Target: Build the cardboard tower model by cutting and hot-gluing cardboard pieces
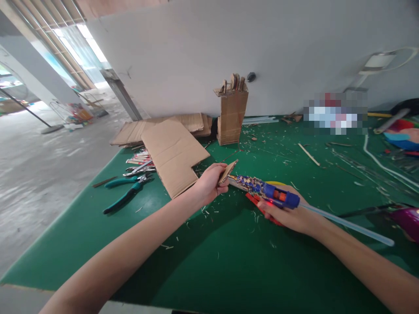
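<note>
Left fingers (223, 189) pinch a cardboard piece (228, 171); right fingers (269, 209) hold a blue glue gun (267, 191) near it.

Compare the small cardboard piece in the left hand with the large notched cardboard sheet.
Size: the small cardboard piece is far smaller than the large cardboard sheet.
Pose: the small piece is held tilted in the left hand; the large sheet lies nearly flat.
Shape: the large sheet shows a stepped notch; the small piece's outline is partly hidden by fingers.
Shared: both are brown cardboard.
</note>
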Demonstrator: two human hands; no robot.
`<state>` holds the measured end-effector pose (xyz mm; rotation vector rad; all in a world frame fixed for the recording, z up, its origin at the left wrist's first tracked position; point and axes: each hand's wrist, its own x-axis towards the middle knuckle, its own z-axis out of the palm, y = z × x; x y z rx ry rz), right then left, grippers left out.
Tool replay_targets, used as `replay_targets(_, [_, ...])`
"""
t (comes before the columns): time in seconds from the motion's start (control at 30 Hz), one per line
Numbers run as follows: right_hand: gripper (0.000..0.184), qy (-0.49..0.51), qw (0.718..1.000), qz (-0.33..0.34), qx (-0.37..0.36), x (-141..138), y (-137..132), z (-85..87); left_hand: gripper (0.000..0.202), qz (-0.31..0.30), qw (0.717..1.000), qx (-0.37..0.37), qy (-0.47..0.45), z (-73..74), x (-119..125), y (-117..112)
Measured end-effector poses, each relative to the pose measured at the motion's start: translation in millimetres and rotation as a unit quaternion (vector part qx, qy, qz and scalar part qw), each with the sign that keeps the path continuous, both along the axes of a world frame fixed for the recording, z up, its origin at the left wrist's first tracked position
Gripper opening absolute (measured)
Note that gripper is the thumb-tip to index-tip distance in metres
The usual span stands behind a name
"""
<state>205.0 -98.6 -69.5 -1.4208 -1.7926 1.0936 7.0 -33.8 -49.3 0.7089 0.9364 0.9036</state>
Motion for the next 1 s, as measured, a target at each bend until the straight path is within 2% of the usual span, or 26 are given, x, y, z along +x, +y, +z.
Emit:
replay_targets(0.33, [0.028,-0.020,1.000,-0.014,0.007,-0.6,1.2,7.6,0.010,-0.007,1.000,-0.006,-0.006,1.1,0.6,-1.6])
replay_targets(0.63, [0.032,-0.072,0.996,-0.041,0.027,-1.7,2.6,7.6,0.011,-0.018,1.000,-0.009,-0.012,0.0,0.1,-0.8])
replay_targets(0.8, [0.032,-0.062,0.997,-0.044,0.030,0.4,4.7,5.0,0.007,-0.025,1.000,-0.010,-0.011,0.1,-0.9,-0.7])
replay_targets(1.0, [0.027,-0.059,0.995,-0.067,0.041,-1.7,4.6,9.5,0.009,-0.033,0.999,-0.010,-0.020,-2.1,-1.3,0.0])
